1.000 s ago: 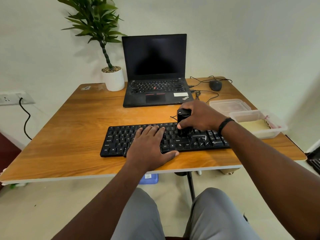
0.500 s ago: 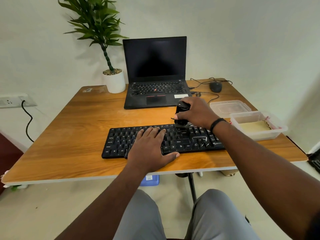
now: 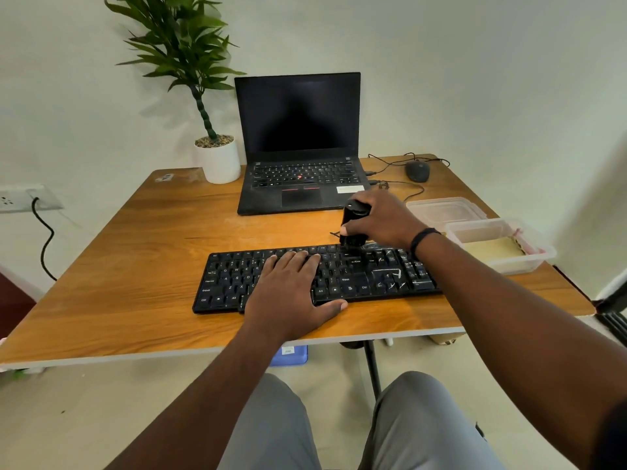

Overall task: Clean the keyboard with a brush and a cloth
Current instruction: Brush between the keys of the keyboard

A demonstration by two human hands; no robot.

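A single wide-angle head view looks forward and down from a seated person's eye level, close over a wooden table (image 3: pixel 135 266). The person's knees (image 3: pixel 271 429) fill the frame at 6 o'clock, and a wall (image 3: pixel 475 79) faces the camera at 12 o'clock.

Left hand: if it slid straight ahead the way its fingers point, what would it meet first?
Past the keyboard comes bare table, then probably the laptop, its front edge first. Depth is hard to judge here.

Office desk, laptop (image 3: pixel 298 144), mouse (image 3: pixel 417 171), wall socket (image 3: pixel 20 198)
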